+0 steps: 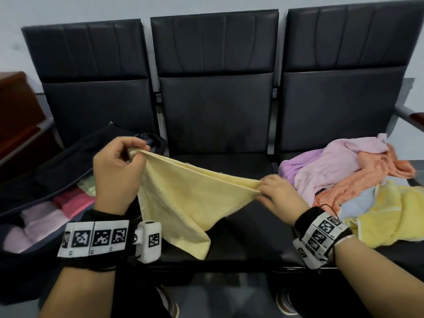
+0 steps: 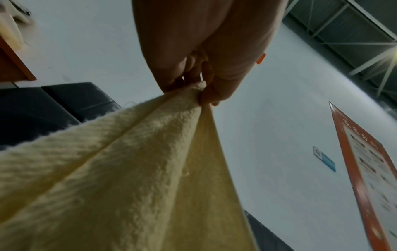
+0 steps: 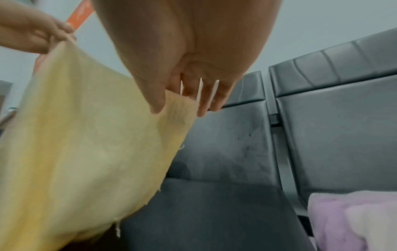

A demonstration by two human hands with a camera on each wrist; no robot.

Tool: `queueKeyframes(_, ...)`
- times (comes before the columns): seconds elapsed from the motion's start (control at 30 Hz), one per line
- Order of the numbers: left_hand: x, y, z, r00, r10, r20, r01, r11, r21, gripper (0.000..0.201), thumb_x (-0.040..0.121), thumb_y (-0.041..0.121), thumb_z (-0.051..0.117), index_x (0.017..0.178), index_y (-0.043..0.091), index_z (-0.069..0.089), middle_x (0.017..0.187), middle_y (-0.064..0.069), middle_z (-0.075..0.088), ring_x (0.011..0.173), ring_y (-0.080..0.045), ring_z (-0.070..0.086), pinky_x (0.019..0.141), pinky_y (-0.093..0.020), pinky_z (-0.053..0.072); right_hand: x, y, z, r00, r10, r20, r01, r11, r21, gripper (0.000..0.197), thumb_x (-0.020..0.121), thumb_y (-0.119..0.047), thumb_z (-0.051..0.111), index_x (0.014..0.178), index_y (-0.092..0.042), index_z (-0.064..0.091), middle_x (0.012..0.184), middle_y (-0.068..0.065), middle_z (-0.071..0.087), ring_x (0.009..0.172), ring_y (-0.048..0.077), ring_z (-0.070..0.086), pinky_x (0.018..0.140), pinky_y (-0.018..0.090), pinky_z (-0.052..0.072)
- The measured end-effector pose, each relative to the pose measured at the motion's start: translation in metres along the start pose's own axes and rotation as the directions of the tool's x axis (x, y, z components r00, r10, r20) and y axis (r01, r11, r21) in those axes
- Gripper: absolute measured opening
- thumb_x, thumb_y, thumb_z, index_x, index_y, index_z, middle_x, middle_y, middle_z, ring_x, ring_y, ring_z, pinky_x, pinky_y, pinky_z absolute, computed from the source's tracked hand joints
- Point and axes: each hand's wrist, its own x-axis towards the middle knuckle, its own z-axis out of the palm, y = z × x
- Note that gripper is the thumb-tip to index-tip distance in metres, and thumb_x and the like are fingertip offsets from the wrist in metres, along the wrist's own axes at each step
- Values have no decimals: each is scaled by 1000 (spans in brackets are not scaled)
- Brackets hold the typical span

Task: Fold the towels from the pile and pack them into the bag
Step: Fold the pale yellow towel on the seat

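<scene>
While the row of black seats is serving as the surface for the whole job, the work is looking partly done rather than near its end. Largest of what is left, the pile of unfolded towels is lying crumpled on the right-hand seat, with lilac, pink, orange, pale blue and yellow pieces tangled together; several towels are plainly waiting there, though how many I cannot tell. On the left-hand seat the dark bag is lying open, and folded towels in pink, pale pink and pale green are already sitting inside it, so a good share is packed and room seems to be remaining.

Between the two, over the middle seat, the pale yellow towel is hanging in the air, doubled along its top edge, its loose lower corner drooping toward the seat front. It is being folded, by my judgement at the first fold, with further folds and the packing yet to come.

As for the grip, the left hand is pinching the upper corners together, thumb against fingers, and the right hand is pinching the opposite end of the same edge, holding it taut and sloping down toward the right.
</scene>
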Motion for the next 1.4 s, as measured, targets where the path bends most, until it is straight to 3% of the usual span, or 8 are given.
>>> queueKeyframes(0.23,26,-20,-18,994,-80,-71,84,995,60,23,77,10,55,91,20,70,91,1,73,83,-25,69,72,-55,59,30,-3,-67,932,55,-359,23,978,209,11,88,-5,70,94,-10,76,84,-1,52,77,17,53,71,26,45)
queueKeyframes(0.4,35,-20,-22,988,-95,-121,102,993,55,24,78,8,54,92,19,70,90,0,72,81,-32,69,69,-60,59,45,-8,-93,917,77,-391,14,974,225,9,83,-3,73,89,-9,76,98,-4,54,82,8,51,77,3,36)
queueKeyframes(0.63,36,-16,-23,992,-87,-93,97,989,110,26,80,3,54,90,20,70,88,3,70,80,-29,68,69,-57,59,36,-4,-108,887,280,-368,-80,877,475,19,77,-15,80,73,-32,71,73,-13,71,69,8,65,65,16,50)
queueKeyframes(0.83,33,-14,-24,990,-121,-73,128,987,100,24,80,4,56,92,21,69,88,3,70,80,-30,69,68,-58,59,24,-7,-119,847,345,-404,-10,771,637,24,84,-11,75,76,-33,73,76,-11,73,70,7,68,64,15,53)
queueKeyframes(1.0,29,0,-28,994,-96,-59,101,991,86,23,80,6,55,91,21,69,85,2,69,77,-32,69,67,-57,59,18,-12,-134,768,389,-509,46,759,650,23,85,-6,73,89,-28,73,73,-7,70,67,17,65,65,36,57)
queueKeyframes(1.13,33,7,-30,997,-68,-47,72,993,97,23,73,21,53,89,24,69,81,9,68,71,-26,68,63,-51,60,22,-9,-141,770,365,-523,-30,840,542,20,87,-11,70,90,-31,70,74,-18,66,62,4,60,63,28,51)
queueKeyframes(1.3,50,-20,-2,975,-212,61,192,954,231,12,71,20,62,77,26,70,68,7,68,63,-22,64,68,-47,60,48,4,-125,789,502,-354,-212,763,610,22,92,-13,62,78,-29,65,78,1,65,48,12,65,43,24,52)
queueKeyframes(1.4,60,-37,20,950,-283,129,245,937,249,10,77,14,67,77,24,70,73,2,70,74,-28,68,77,-48,60,69,11,-110,774,573,-269,-241,660,712,19,94,-8,59,80,-20,64,87,5,66,68,23,73,64,40,62)
